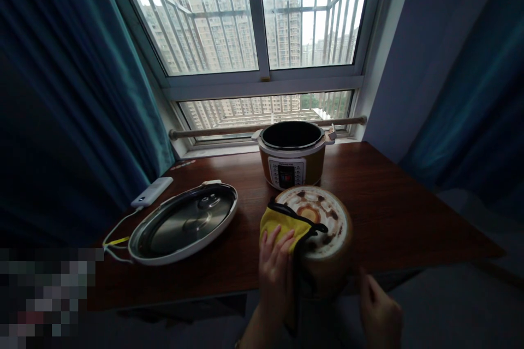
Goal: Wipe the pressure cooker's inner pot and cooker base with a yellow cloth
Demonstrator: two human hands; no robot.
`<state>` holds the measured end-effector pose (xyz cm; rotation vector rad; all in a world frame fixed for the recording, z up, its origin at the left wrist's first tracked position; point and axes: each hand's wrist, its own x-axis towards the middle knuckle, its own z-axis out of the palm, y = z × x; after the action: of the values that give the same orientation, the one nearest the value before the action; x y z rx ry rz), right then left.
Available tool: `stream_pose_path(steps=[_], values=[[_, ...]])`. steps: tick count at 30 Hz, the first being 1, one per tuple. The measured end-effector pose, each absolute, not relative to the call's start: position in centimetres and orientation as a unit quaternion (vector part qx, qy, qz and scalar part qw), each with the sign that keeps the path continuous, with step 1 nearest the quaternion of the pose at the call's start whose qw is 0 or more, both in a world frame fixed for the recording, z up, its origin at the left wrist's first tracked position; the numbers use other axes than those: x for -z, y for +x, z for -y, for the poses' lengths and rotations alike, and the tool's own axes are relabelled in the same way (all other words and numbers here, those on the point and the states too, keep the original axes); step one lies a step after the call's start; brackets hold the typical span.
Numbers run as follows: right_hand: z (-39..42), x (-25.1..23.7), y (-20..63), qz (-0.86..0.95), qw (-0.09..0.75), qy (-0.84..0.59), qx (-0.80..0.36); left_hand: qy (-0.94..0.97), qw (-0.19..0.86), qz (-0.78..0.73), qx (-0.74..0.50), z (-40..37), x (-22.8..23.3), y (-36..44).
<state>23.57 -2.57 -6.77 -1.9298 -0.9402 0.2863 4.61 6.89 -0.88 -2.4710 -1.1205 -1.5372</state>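
Facing forward — unreadable cooker panel (287,173)

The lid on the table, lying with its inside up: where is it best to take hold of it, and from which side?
Probably by the rim. The lid lies upside down, so its knob is underneath and the shallow dish faces up; only the edge offers a hold. Its near edge is free, while the left end sits by a cable. The left hand, now on a yellow cloth, is the nearer one.
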Motion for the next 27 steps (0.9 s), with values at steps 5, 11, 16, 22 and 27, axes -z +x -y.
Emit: stream_pose_path(steps=[5, 11, 16, 22, 27], values=[[0.4, 2.0, 22.7, 0.508, 0.568, -0.648, 0.004, -0.847, 0.077, 0.279, 0.446, -4.2, -0.4, 7.0], [-2.5, 2.9, 22.1, 0.499, 0.599, -0.621, -0.077, -0.856, 0.095, 0.275, 0.427, -4.6, -0.2, 6.8], [-2.8, 3.6, 21.6, 0.481, 0.626, -0.611, -0.059, -0.824, 0.011, 0.341, 0.452, -6.6, 1.3, 4.2], [-3.2, 2.9, 21.1, 0.472, 0.641, -0.603, -0.036, -0.757, -0.193, 0.438, 0.444, -12.7, -1.0, 3.4], [-3.7, 3.5, 21.1, 0.483, 0.64, -0.598, 0.009, -0.822, -0.249, 0.379, 0.344, -19.0, -3.6, 4.5]])
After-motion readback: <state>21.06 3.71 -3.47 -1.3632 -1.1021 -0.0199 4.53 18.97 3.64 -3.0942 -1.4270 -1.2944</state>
